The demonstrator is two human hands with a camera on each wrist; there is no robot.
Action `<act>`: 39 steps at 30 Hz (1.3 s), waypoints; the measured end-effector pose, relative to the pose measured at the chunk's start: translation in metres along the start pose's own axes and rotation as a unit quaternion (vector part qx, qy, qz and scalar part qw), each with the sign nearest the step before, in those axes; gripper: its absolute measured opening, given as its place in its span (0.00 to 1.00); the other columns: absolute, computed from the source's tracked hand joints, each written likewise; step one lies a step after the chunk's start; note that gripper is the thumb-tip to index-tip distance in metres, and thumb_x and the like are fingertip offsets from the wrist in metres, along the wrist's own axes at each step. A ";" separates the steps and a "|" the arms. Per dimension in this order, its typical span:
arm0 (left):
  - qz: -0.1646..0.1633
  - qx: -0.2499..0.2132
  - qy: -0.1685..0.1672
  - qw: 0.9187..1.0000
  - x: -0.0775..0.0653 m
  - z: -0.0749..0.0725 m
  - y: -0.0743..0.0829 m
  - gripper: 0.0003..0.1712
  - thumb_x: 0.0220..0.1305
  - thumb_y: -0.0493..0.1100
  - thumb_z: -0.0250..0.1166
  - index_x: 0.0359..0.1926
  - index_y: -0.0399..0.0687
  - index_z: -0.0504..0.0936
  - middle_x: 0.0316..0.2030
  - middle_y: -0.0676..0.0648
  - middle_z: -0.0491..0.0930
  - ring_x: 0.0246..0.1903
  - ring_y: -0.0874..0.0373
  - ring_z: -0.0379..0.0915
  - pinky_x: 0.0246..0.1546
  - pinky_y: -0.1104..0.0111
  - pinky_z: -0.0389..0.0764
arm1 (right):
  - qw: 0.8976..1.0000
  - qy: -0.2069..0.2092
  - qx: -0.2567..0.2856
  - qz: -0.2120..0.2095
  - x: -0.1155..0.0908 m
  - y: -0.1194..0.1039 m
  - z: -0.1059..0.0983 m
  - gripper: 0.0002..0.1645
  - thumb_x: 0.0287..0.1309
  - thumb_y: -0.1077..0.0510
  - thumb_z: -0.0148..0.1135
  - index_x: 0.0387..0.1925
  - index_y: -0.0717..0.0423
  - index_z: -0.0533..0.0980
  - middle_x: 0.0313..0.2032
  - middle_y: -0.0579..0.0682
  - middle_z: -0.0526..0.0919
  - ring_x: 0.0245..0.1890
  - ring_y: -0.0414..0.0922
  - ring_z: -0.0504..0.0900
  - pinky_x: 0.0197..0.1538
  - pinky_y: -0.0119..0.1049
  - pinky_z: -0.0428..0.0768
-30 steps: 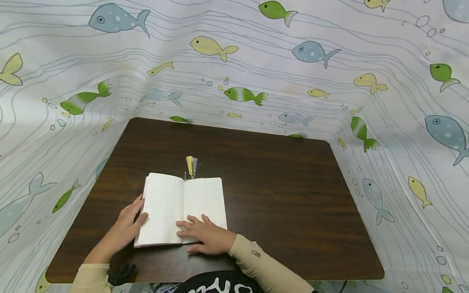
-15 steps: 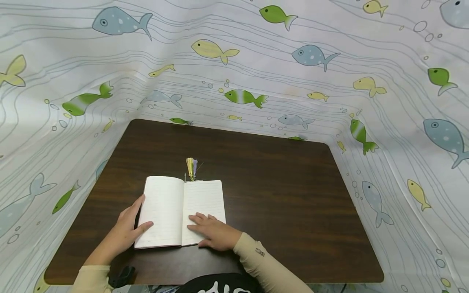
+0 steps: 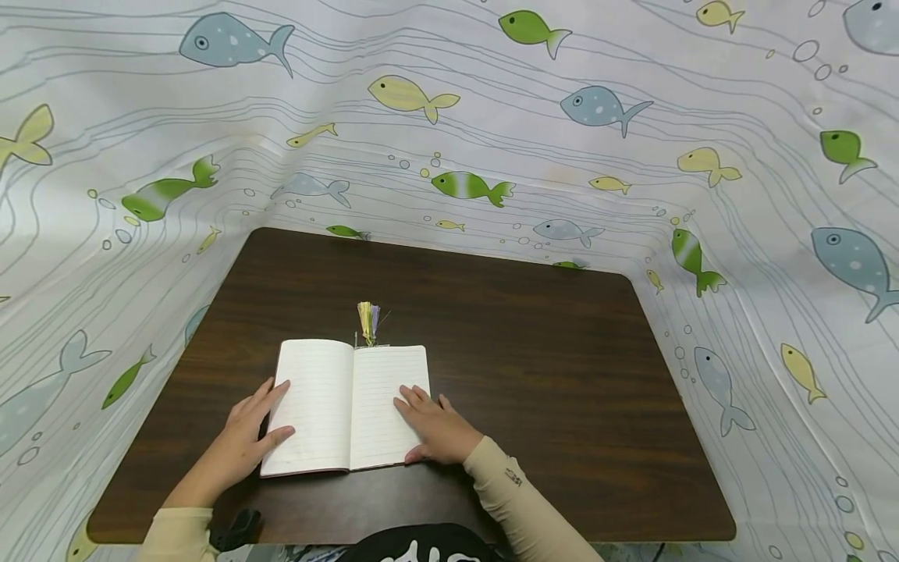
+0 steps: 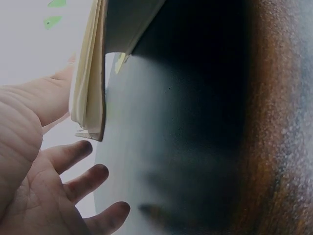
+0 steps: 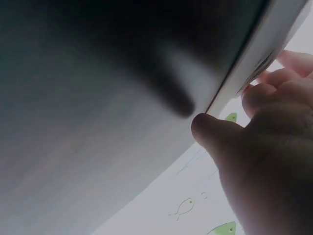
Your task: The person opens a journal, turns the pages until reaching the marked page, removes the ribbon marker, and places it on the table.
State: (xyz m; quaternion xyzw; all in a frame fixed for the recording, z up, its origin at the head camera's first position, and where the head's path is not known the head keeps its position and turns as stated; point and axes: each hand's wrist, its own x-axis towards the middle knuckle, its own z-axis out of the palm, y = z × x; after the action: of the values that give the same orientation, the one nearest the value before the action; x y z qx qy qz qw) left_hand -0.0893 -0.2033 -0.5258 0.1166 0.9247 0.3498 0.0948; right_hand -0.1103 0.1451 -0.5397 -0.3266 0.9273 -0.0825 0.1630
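Note:
An open notebook (image 3: 316, 414) with ruled, blank-looking pages lies flat near the table's front edge. My left hand (image 3: 242, 429) is at its left side, thumb and forefinger resting on the left page. In the left wrist view, the other fingers (image 4: 88, 183) spread loosely below the notebook's edge (image 4: 90, 78). Across the outer part of the right page rests my right hand (image 3: 442, 429), fingers extended, thumb by the lower edge. The right wrist view shows that thumb (image 5: 210, 128) right at the notebook's side (image 5: 266, 49).
A yellow and purple tassel (image 3: 368, 321) sticks out above the notebook's spine. The dark brown table (image 3: 548, 390) reaches back to a fish-print cloth (image 3: 492, 133) that surrounds it. A black object (image 3: 237, 531) sits beside the left sleeve.
The left page now shows ruled lines where a plain page was. My right hand has slid from the middle to the right page's outer side. My left forefinger has come onto the page.

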 end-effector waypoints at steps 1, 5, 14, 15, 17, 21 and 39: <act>0.000 0.000 0.000 1.000 0.000 0.000 0.000 0.48 0.65 0.60 0.60 0.76 0.47 0.50 0.72 0.26 0.42 0.66 0.23 0.40 0.50 0.25 0.53 | 1.000 0.000 0.004 0.013 -0.001 0.002 0.000 0.60 0.51 0.35 0.67 0.76 0.47 0.47 0.77 0.48 0.42 0.76 0.46 0.41 0.68 0.61 0.57; -0.003 0.003 -0.003 1.000 0.000 0.001 -0.001 0.48 0.65 0.61 0.60 0.76 0.47 0.49 0.72 0.26 0.42 0.66 0.23 0.40 0.50 0.25 0.53 | 0.999 0.007 0.020 0.044 -0.003 0.006 -0.002 0.64 0.47 0.35 0.70 0.76 0.52 0.47 0.77 0.49 0.42 0.76 0.46 0.42 0.68 0.61 0.57; 0.000 0.014 -0.003 1.000 0.001 -0.002 0.002 0.48 0.64 0.61 0.60 0.75 0.45 0.51 0.72 0.25 0.43 0.65 0.22 0.40 0.51 0.25 0.52 | 0.999 0.033 0.003 0.037 -0.005 0.008 -0.005 0.63 0.45 0.35 0.70 0.75 0.54 0.51 0.76 0.50 0.47 0.75 0.47 0.47 0.66 0.63 0.59; 0.000 0.015 -0.004 1.000 0.002 -0.002 0.002 0.48 0.64 0.61 0.60 0.75 0.45 0.51 0.72 0.25 0.43 0.66 0.23 0.40 0.51 0.25 0.52 | 0.999 0.039 -0.006 0.036 -0.005 0.009 -0.005 0.62 0.45 0.34 0.70 0.75 0.54 0.52 0.76 0.50 0.48 0.75 0.47 0.48 0.66 0.64 0.59; -0.001 0.018 -0.004 1.000 0.002 -0.001 0.002 0.48 0.64 0.62 0.60 0.75 0.45 0.51 0.72 0.25 0.43 0.66 0.23 0.40 0.51 0.26 0.52 | 0.998 0.056 -0.029 0.031 -0.005 0.009 -0.004 0.60 0.46 0.33 0.68 0.74 0.54 0.55 0.75 0.49 0.51 0.75 0.46 0.51 0.66 0.63 0.60; 0.000 0.020 -0.004 1.000 0.002 0.000 0.001 0.48 0.64 0.62 0.60 0.75 0.44 0.51 0.72 0.25 0.43 0.66 0.23 0.40 0.51 0.26 0.52 | 0.991 0.105 -0.078 0.016 -0.004 0.008 -0.004 0.54 0.47 0.32 0.65 0.70 0.54 0.62 0.72 0.50 0.60 0.72 0.46 0.59 0.65 0.62 0.62; 0.007 0.023 0.006 1.000 0.002 0.001 0.003 0.47 0.65 0.59 0.61 0.75 0.43 0.51 0.72 0.25 0.43 0.65 0.24 0.41 0.51 0.25 0.52 | 0.956 0.291 -0.030 -0.020 0.011 -0.018 -0.010 0.72 0.39 0.42 0.76 0.72 0.71 0.44 0.71 0.63 0.57 0.71 0.53 0.59 0.68 0.47 0.65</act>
State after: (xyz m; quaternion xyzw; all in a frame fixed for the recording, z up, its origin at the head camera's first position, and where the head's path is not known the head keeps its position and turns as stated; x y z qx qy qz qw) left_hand -0.0903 -0.2001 -0.5252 0.1234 0.9323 0.3296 0.0836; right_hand -0.1119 0.1244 -0.5285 -0.3115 0.9300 -0.1493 -0.1259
